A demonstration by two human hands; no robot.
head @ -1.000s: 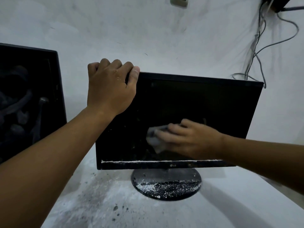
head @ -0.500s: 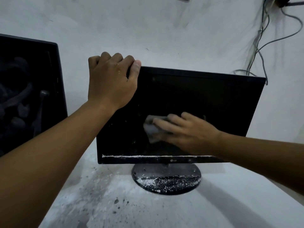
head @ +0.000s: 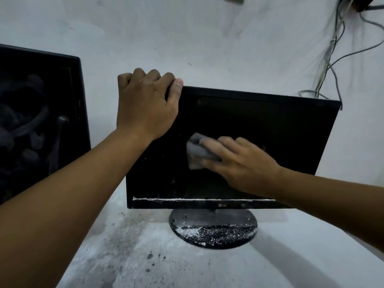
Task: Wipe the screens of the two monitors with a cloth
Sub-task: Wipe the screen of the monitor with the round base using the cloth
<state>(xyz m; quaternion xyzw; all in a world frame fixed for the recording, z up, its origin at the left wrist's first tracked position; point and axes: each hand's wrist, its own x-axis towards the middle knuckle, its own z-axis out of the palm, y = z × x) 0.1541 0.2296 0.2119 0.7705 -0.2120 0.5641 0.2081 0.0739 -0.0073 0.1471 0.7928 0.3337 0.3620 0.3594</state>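
A black LG monitor (head: pixel 280 129) stands in the middle on a round dusty base (head: pixel 214 229). My left hand (head: pixel 145 104) grips its top left corner, fingers curled over the edge. My right hand (head: pixel 239 163) presses a small grey cloth (head: pixel 195 151) flat against the middle of the dark screen. A second black monitor (head: pixel 41 121) stands at the left, its screen dark with faint reflections, untouched by either hand.
A white surface (head: pixel 207 271) with dust and dark specks lies under the monitors. A white wall rises right behind them. Grey cables (head: pixel 330 59) hang down the wall at the upper right, behind the LG monitor's right corner.
My right hand has slid the cloth slightly left and up across the screen. My left hand has kept its hold on the top left corner.
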